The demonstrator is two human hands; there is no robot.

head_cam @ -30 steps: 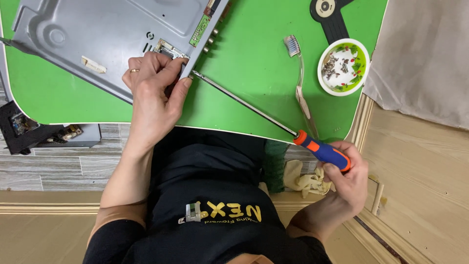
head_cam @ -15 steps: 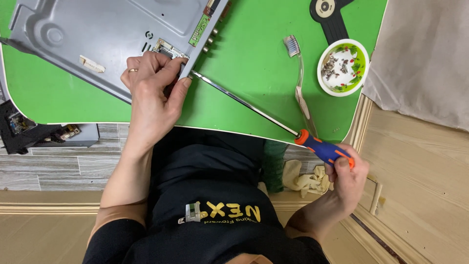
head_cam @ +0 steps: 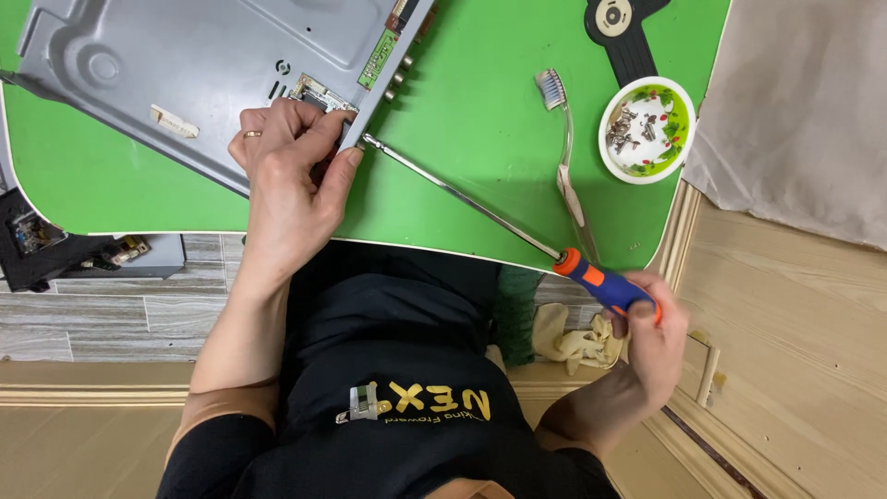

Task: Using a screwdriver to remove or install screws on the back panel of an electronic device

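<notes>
My left hand [head_cam: 291, 162] presses on the near corner of a grey metal chassis [head_cam: 185, 65] that lies on the green table [head_cam: 480, 111], fingers curled over its edge beside a small connector. My right hand [head_cam: 647, 337] grips the blue-and-orange handle of a long screwdriver [head_cam: 480, 208]. The thin shaft runs up and left across the table, and its tip meets the chassis edge right next to my left fingers. A green circuit board [head_cam: 379, 57] sits along the chassis side.
A toothbrush [head_cam: 564, 139] lies on the table to the right of the shaft. A small white bowl [head_cam: 647, 129] holds several screws. A black flat part [head_cam: 624, 32] lies at the top edge. Electronic parts [head_cam: 55, 245] sit on the floor at left.
My right hand has shifted its grip on the screwdriver handle, fingers turning around it. The shaft tip stays at the chassis edge and my left hand has not moved.
</notes>
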